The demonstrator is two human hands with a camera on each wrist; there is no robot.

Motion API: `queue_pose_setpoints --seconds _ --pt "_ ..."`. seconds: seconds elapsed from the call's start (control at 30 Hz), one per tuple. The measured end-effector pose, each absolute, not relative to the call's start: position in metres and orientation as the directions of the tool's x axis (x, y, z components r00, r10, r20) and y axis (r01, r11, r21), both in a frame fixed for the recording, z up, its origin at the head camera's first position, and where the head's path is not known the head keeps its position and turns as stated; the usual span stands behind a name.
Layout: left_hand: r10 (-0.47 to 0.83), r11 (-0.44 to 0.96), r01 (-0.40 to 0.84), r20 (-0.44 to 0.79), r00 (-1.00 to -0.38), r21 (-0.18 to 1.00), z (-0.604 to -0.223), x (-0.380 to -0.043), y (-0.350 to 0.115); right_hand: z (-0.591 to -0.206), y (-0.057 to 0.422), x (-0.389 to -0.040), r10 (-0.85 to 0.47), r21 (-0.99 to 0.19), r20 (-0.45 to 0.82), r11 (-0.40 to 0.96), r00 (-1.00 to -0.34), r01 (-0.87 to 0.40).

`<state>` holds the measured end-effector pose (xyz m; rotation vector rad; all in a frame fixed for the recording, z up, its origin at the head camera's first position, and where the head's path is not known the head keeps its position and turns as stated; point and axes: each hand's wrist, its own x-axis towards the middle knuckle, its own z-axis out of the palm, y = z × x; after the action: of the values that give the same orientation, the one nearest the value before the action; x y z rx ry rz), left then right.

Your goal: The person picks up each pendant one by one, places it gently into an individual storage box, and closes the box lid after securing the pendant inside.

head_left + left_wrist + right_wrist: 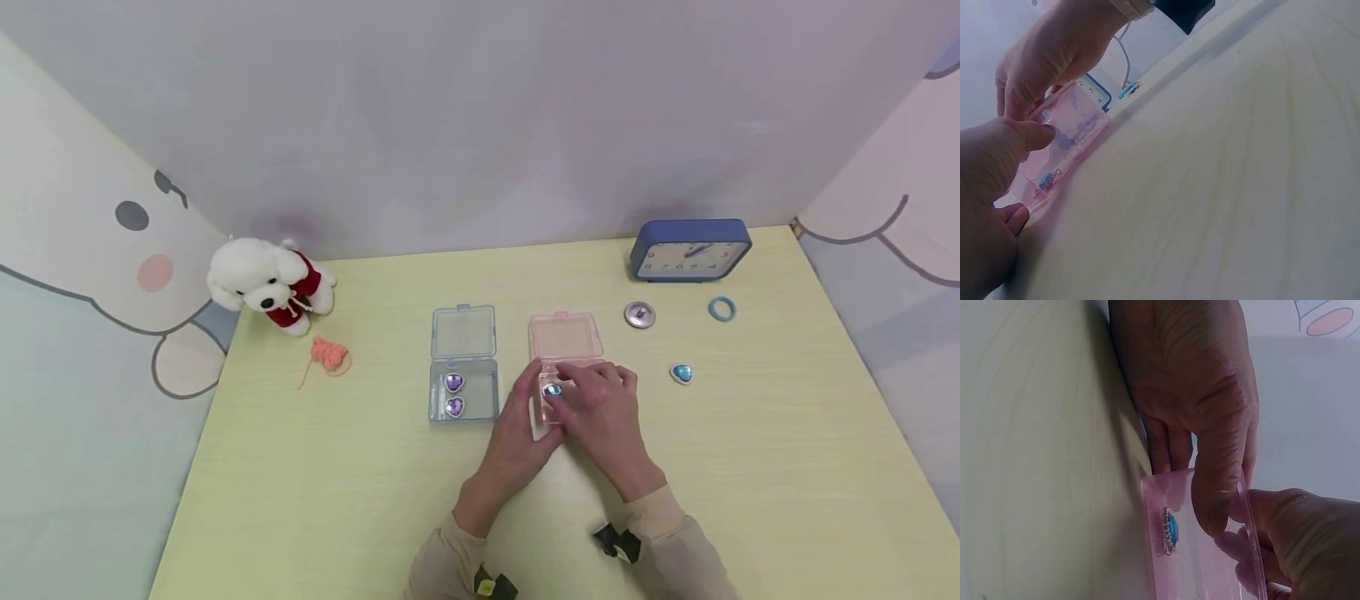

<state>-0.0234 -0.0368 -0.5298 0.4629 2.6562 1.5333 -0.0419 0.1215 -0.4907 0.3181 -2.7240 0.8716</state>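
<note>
A small clear pink box [566, 336] stands on the table with its lid folded back. My left hand [516, 437] grips its left side, thumb along the near wall [1035, 134]. A blue heart-shaped gem [552, 389] with a beaded silver rim lies in the box, seen through the pink wall [1172, 531]. My right hand [603, 417] reaches over the right side, thumb and index finger spread around the gem. In the right wrist view the thumb [1216, 487] dips over the rim, apart from the gem; the index fingertip is hidden there.
Left of it an open clear blue box [480, 392] holds two purple heart gems [454, 382]. On the right lie another blue heart gem [682, 373], a blue ring [722, 308], a silver disc [640, 314] and a clock [690, 250]. A plush dog [258, 279] and coral yarn [328, 353] are far left.
</note>
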Motion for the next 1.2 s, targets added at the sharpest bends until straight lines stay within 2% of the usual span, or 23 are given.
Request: queue_pose_setpoints --seconds 0.23,0.5,0.7,1.2 --pt "0.277 0.449 0.236 0.117 -0.954 0.862 -0.530 -0.024 -0.037 -0.496 0.140 -0.043 -0.030 -0.606 0.473 0.714 -0.880 -0.350" --pt "0.275 0.462 0.252 0.133 -0.952 0.850 -0.528 -0.024 -0.036 -0.504 0.175 -0.040 0.145 -0.660 0.497 0.703 -0.856 -0.265" --pt "0.274 0.452 0.238 0.120 -0.954 0.860 -0.529 -0.023 -0.035 -0.503 0.185 -0.034 0.227 -0.691 0.532 0.673 -0.816 -0.263" --pt "0.278 0.473 0.251 0.127 -0.952 0.845 -0.528 -0.023 -0.034 -0.506 0.222 -0.030 0.368 -0.738 0.431 0.670 -0.824 -0.087"
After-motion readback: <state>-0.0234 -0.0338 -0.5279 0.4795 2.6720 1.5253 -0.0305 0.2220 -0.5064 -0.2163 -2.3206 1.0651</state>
